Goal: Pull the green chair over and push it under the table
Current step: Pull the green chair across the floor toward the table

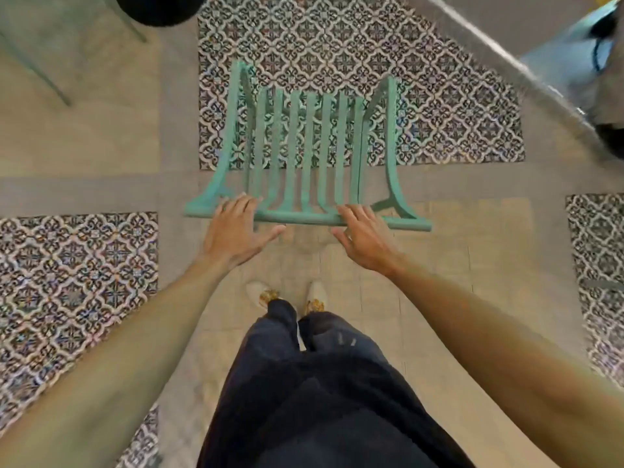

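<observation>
My left hand (236, 233) and right hand (363, 236) lie spread, unclenched, on the slatted green metal chair (305, 143)'s top rail; pulling 1-sided could swing it askew.

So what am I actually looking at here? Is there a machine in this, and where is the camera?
There is no machine: a person does the job with bare hands. The single picture comes from a wide-angle camera worn on their head, looking down, so you see their arms, dark trousers and pale shoes. In front of them stands a green slatted metal chair, seen from above, on a floor of plain and patterned tiles. The left hand and right hand reach for the chair's top rail with fingers spread and open, at or just touching the rail; nothing is gripped yet. The grey edge at upper right may be the table.
</observation>
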### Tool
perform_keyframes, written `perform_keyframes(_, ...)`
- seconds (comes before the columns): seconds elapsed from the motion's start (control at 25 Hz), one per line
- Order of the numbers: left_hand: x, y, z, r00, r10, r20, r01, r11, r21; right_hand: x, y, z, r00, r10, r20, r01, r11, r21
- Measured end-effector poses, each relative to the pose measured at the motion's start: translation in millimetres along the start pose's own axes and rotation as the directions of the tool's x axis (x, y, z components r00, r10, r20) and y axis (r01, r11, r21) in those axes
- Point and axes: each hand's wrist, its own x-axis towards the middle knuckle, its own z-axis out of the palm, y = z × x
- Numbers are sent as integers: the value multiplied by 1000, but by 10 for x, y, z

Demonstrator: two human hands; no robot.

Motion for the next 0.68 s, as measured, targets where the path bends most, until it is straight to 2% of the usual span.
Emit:
perform_keyframes(0.08,1,-5,93,994,49,-95,-46,998,39,-48,125,102,993,-9,-121,0,998,-69)
perform_keyframes(0.2,-3,-108,156,966,71,-249,-46,994,103,-110,254,197,953,48,-300,-85,990,-111)
perform_keyframes(0.36,32,-229,222,961,43,-274,-3,989,146,-167,332,367,914,86,-397,-164,973,-165)
perform_keyframes(0.68,70,-238,441,926,-45,-374,62,997,34,-81,337,591,806,128,-578,-186,982,-42)
